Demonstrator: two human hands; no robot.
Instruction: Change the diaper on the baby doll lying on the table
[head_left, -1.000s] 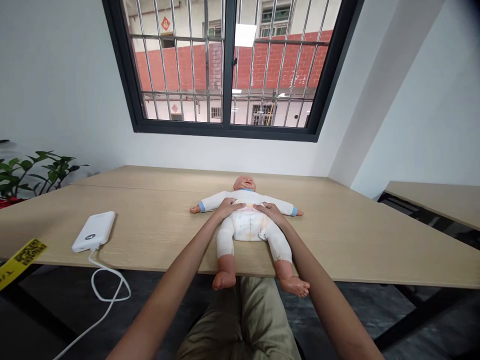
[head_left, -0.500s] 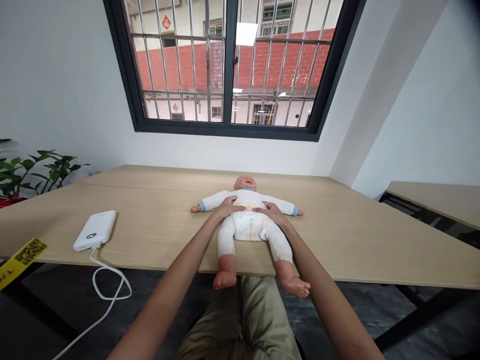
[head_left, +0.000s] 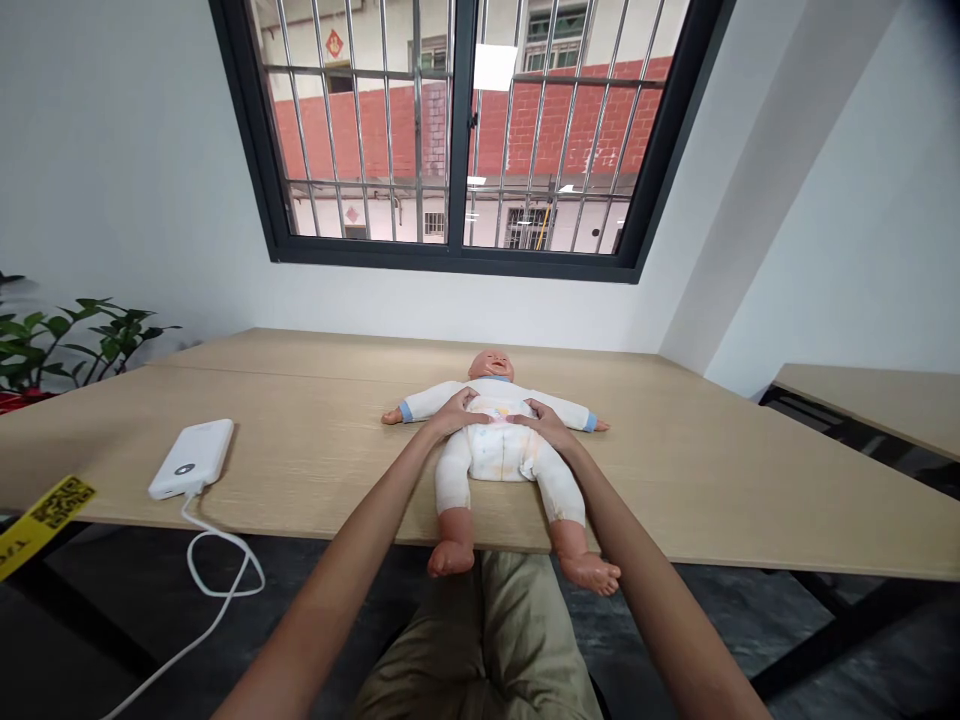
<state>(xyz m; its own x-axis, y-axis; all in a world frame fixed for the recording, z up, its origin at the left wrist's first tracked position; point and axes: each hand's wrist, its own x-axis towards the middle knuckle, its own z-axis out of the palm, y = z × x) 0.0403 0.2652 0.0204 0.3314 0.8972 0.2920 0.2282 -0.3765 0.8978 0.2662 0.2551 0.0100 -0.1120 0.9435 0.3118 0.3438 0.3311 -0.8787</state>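
A baby doll (head_left: 562, 408) lies on its back on the table, arms spread and head toward the window. It wears a white suit with blue cuffs and a white diaper (head_left: 499, 458) with a coloured print at the waist. My left hand (head_left: 454, 413) holds one side of the doll's waist, its thumb across the diaper's upper edge. On the opposite side my right hand (head_left: 549, 422) grips in the same way, thumb pointing inward. The undersides of both hands are hidden. The doll's bare feet hang past the table's front edge.
On the left of the wooden table (head_left: 712, 480) lies a white power bank (head_left: 193, 458), its white cable (head_left: 217, 592) dangling over the edge. A yellow tag (head_left: 45, 522) sits at the left corner. Behind are a potted plant (head_left: 82, 340) and a barred window (head_left: 457, 262).
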